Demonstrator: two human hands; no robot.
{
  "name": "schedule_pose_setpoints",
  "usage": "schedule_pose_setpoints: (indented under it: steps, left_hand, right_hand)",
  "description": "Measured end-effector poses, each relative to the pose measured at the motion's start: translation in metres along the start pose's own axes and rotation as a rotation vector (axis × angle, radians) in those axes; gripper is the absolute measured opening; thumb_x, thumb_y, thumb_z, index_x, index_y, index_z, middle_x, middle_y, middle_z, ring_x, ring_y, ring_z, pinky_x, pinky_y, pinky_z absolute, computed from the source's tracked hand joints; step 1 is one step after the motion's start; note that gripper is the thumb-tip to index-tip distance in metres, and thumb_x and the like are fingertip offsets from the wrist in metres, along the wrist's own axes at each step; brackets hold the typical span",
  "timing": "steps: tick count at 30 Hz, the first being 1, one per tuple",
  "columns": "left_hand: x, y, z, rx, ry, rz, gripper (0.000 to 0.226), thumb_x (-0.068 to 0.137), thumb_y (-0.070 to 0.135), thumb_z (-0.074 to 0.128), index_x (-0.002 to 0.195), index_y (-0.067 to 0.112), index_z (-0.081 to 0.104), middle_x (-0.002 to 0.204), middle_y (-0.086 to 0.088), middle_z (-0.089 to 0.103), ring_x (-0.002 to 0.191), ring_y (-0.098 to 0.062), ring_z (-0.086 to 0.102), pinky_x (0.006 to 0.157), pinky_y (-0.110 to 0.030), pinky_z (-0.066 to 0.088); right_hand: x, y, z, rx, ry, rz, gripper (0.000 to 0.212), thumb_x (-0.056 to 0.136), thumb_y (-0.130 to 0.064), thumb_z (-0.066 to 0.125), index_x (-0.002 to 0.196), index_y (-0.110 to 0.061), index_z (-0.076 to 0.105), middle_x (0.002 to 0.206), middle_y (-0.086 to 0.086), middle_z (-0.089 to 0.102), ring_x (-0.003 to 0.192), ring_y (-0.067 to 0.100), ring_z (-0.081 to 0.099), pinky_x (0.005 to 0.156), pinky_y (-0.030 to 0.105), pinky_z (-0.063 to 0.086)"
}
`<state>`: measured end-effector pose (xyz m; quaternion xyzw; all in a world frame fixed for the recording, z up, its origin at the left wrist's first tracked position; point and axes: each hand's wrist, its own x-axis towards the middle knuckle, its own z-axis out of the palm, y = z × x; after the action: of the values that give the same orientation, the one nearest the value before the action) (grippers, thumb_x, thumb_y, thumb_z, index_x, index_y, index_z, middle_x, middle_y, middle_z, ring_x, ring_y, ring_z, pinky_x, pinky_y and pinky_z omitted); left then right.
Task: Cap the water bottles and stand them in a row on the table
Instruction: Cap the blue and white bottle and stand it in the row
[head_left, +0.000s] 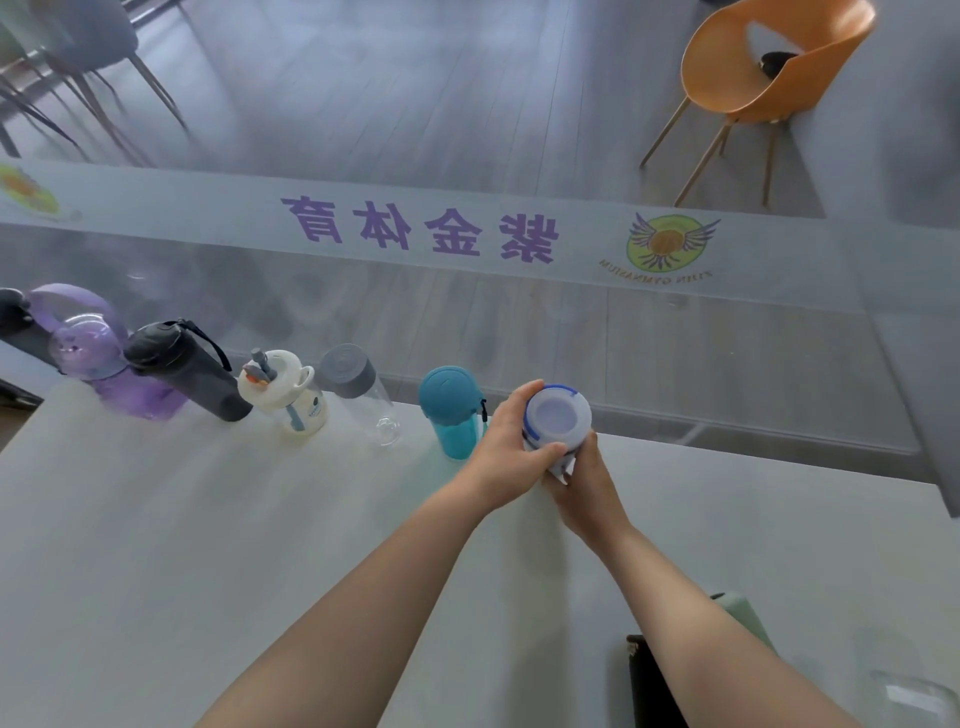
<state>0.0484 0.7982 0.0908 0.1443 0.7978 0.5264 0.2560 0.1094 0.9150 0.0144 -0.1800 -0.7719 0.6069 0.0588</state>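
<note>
One head-worn view looks steeply down, close over the table (156, 545).

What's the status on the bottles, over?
Both hands, left and right, on the white-capped bottle at row's right end. Five capped bottles standing, teal bottle nearest. Nothing in the way.

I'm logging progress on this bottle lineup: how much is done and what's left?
Done: five capped bottles stand in a row along the table's far edge: purple, black, cream, clear with grey cap, teal. In hand: both hands, left hand and right hand, grip the white-and-blue bottle at the row's right end, lid on. Left: releasing it; a dark item near the front edge is unclear.
</note>
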Motion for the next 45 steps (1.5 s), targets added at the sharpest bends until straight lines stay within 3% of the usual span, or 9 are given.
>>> schedule_pose_setpoints:
  steps: [10,15,19,23,25,30,33,40,45]
  left_hand:
    - [0.02,0.002,-0.002,0.012,0.02,0.018,0.075,0.083,0.021,0.072,0.145,0.03,0.031,0.14,0.006,0.04,0.126,-0.015,0.045,0.109,-0.04,0.043]
    - [0.022,-0.003,-0.001,0.04,0.022,0.033,0.075,0.086,0.022,0.071,0.147,0.03,0.028,0.143,0.006,0.038,0.128,-0.013,0.042,0.111,-0.037,0.041]
    - [0.021,-0.007,-0.001,0.15,0.04,0.086,0.076,0.088,0.028,0.068,0.15,0.027,0.024,0.149,0.005,0.034,0.134,-0.01,0.036,0.11,-0.024,0.032]
    - [0.018,-0.005,-0.001,0.286,0.083,0.155,0.075,0.09,0.033,0.064,0.151,0.022,0.022,0.155,0.003,0.027,0.141,-0.014,0.029,0.116,-0.03,0.029]
    - [0.014,-0.004,0.0,0.346,0.106,0.154,0.074,0.092,0.036,0.06,0.152,0.021,0.019,0.159,0.002,0.02,0.145,-0.015,0.022,0.117,-0.03,0.023]
    - [-0.003,0.002,0.006,0.434,0.132,0.178,0.075,0.094,0.034,0.059,0.153,0.024,0.015,0.162,0.004,0.01,0.148,-0.015,0.01,0.121,-0.036,0.019]
    - [-0.018,0.006,0.012,0.479,0.167,0.189,0.074,0.094,0.035,0.057,0.153,0.024,0.015,0.162,0.005,0.01,0.149,-0.015,0.009,0.122,-0.035,0.017]
    - [-0.078,-0.006,0.044,0.475,0.214,0.192,0.067,0.094,0.029,0.057,0.151,0.021,0.023,0.159,0.002,0.019,0.147,-0.017,0.016,0.12,-0.034,0.017]
    - [-0.132,-0.038,0.089,0.442,0.133,0.043,0.06,0.096,0.026,0.054,0.149,0.021,0.027,0.158,0.002,0.023,0.146,-0.016,0.02,0.118,-0.03,0.018]
  right_hand:
    - [0.021,-0.001,-0.001,-0.015,0.012,0.0,0.069,0.081,-0.026,0.076,0.135,-0.037,0.035,0.131,-0.016,0.052,0.121,0.004,0.052,0.1,0.04,0.05]
    - [0.022,0.0,0.0,-0.023,0.028,0.005,0.068,0.081,-0.025,0.076,0.135,-0.036,0.036,0.13,-0.018,0.053,0.121,0.003,0.052,0.099,0.033,0.05]
    - [0.022,-0.003,-0.003,-0.07,0.014,0.019,0.07,0.08,-0.029,0.077,0.136,-0.032,0.035,0.13,-0.015,0.054,0.118,0.001,0.053,0.095,0.026,0.048]
    - [0.021,-0.008,-0.01,-0.191,-0.044,0.042,0.074,0.074,-0.032,0.08,0.133,-0.033,0.035,0.128,-0.015,0.053,0.114,0.003,0.054,0.093,0.021,0.047]
    - [0.016,-0.009,-0.015,-0.249,-0.055,0.067,0.08,0.073,-0.034,0.079,0.137,-0.033,0.03,0.131,-0.013,0.052,0.116,0.009,0.054,0.093,0.027,0.048]
    - [-0.016,-0.01,-0.035,-0.42,-0.077,0.118,0.088,0.084,-0.036,0.068,0.151,-0.023,0.013,0.154,-0.002,0.031,0.14,0.017,0.032,0.109,0.033,0.033]
    - [-0.043,-0.009,-0.05,-0.471,-0.091,0.11,0.083,0.09,-0.034,0.061,0.153,-0.02,0.009,0.159,0.001,0.022,0.145,0.018,0.023,0.116,0.034,0.025]
    - [-0.117,-0.006,-0.086,-0.497,-0.1,0.028,0.068,0.092,-0.021,0.054,0.151,-0.017,0.019,0.156,0.0,0.027,0.142,0.016,0.025,0.114,0.029,0.023]
    - [-0.181,0.005,-0.11,-0.482,-0.14,0.018,0.06,0.093,-0.019,0.052,0.147,-0.022,0.025,0.149,-0.003,0.034,0.138,0.014,0.03,0.109,0.022,0.023]
